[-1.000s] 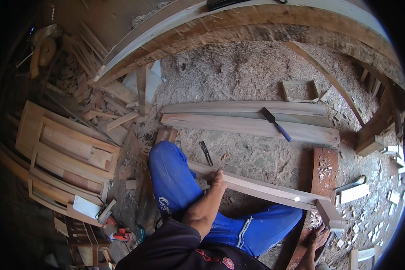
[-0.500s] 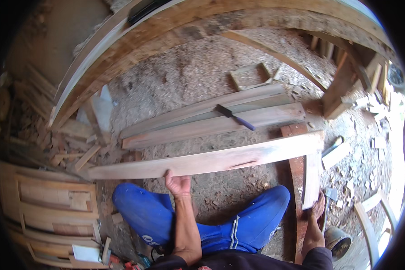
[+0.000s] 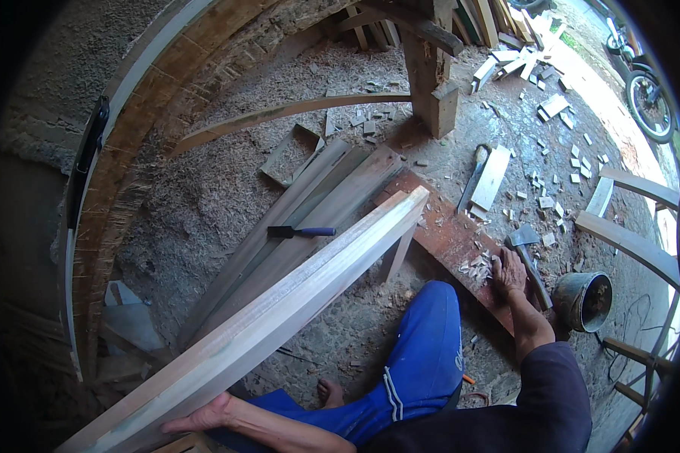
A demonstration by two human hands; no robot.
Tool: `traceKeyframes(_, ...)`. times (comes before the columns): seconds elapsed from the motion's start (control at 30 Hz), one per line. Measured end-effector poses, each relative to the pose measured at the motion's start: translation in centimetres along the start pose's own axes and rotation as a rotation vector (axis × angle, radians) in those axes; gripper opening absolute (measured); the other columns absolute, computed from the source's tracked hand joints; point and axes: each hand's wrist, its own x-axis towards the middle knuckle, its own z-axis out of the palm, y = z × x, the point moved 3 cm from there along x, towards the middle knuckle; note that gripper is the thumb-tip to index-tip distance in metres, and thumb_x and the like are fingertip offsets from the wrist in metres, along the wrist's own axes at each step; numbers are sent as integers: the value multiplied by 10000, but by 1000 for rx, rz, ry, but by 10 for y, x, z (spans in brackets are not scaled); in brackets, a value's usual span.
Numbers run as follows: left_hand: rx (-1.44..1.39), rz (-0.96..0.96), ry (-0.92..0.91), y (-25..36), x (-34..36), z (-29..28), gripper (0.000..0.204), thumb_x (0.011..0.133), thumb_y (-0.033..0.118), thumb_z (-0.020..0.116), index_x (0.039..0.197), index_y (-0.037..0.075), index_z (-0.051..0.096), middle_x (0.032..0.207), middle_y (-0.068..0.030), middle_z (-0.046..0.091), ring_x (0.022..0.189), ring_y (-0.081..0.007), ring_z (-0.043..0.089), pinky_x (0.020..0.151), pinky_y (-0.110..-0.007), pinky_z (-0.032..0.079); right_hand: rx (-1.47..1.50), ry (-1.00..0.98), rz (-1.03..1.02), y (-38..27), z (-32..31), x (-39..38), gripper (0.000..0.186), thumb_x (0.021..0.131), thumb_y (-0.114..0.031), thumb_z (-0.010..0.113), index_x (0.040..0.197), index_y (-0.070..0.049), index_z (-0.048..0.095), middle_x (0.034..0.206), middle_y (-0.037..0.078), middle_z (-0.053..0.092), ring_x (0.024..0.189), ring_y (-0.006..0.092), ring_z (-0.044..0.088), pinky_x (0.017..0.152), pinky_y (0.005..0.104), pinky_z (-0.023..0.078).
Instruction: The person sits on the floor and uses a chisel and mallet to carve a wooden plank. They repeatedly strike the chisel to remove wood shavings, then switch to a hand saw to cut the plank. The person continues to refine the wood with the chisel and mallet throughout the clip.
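Head view: left hand (image 3: pixel 204 417) is gripping the long board (image 3: pixel 279 309) by its lower edge near the lower-left end; fingers are curling partly under, exact closure not readable. Board is running diagonally from lower left to centre, its far end sitting above a short wood piece (image 3: pixel 397 257). Right hand (image 3: pixel 511 273) is resting on the reddish beam (image 3: pixel 449 245), fingers loosely bent and spread, gripping nothing visible. Wood shavings (image 3: pixel 476 268) are lying just beside its fingers. Hatchet (image 3: pixel 533 264) is lying right next to that hand; contact unclear. Bucket (image 3: pixel 557 298) is standing nearby, right of the hatchet. Blue-handled chisel (image 3: pixel 313 232) is lying across flat boards (image 3: pixel 347 204) beyond.
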Motion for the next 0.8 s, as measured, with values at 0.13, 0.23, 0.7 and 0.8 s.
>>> traceKeyframes(0.13, 45, 172, -192, 35, 29, 31, 875, 909, 621, 686, 1567, 127, 386, 1574, -126, 425, 1432, -319, 419, 1207, -502, 311, 14, 6, -19, -4, -3, 1, 403, 1004, -412, 518, 1268, -109, 550, 1103, 159, 611, 1094, 350, 594, 940, 462, 460)
traceKeyframes(0.23, -4, 253, -297, 53, 37, 65, 819, 963, 631, 599, 1572, 116, 416, 1637, -91, 378, 1498, -295, 341, 1269, -434, 199, 27, -15, 1, -10, -9, 2, 399, 998, -407, 527, 1260, -107, 551, 1092, 158, 612, 1079, 352, 595, 944, 457, 457)
traceKeyframes(0.7, 428, 223, -757, 6, 19, 74, 918, 837, 581, 771, 1506, 53, 428, 1507, -154, 457, 1385, -290, 446, 1175, -467, 332, 4, -43, 48, -5, -8, 0, 434, 996, -414, 507, 1314, -122, 550, 1142, 139, 615, 1141, 317, 593, 979, 448, 448)
traceKeyframes(0.8, 574, 231, -913, -4, 18, 64, 943, 810, 570, 808, 1491, 40, 431, 1480, -168, 475, 1361, -289, 468, 1154, -474, 360, 4, -54, 41, -7, -11, 0, 432, 997, -417, 506, 1312, -127, 557, 1136, 122, 613, 1136, 303, 595, 974, 442, 450)
